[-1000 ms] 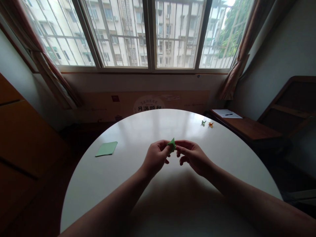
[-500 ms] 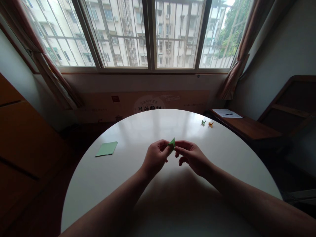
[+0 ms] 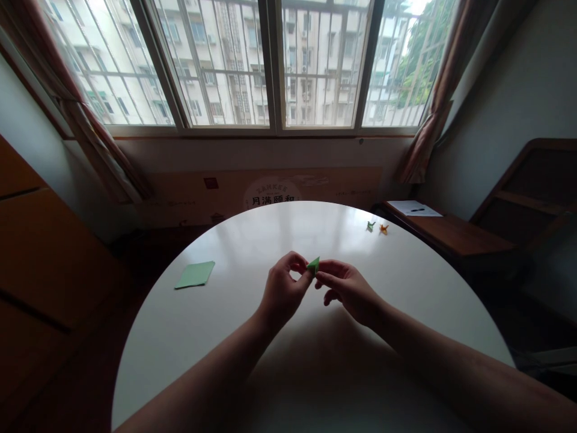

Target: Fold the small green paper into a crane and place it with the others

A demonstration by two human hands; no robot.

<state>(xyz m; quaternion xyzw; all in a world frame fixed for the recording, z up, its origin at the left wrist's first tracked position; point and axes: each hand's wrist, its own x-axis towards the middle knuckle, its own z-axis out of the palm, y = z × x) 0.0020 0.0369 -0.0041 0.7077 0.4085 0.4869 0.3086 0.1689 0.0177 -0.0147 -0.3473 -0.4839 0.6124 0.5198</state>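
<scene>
Pinching a folded green paper piece [image 3: 313, 264] between both hands.
Left hand [image 3: 282, 293] and right hand [image 3: 349, 290] close fingertips on it; green sheet [image 3: 195, 274] lies left.

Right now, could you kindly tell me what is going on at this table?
A person at a round white table pinches a small folded green paper between the fingertips of the left hand and the right hand, held just above the tabletop. A flat green sheet lies to the left. Two tiny folded figures, one green and one orange, sit near the far right edge.
</scene>
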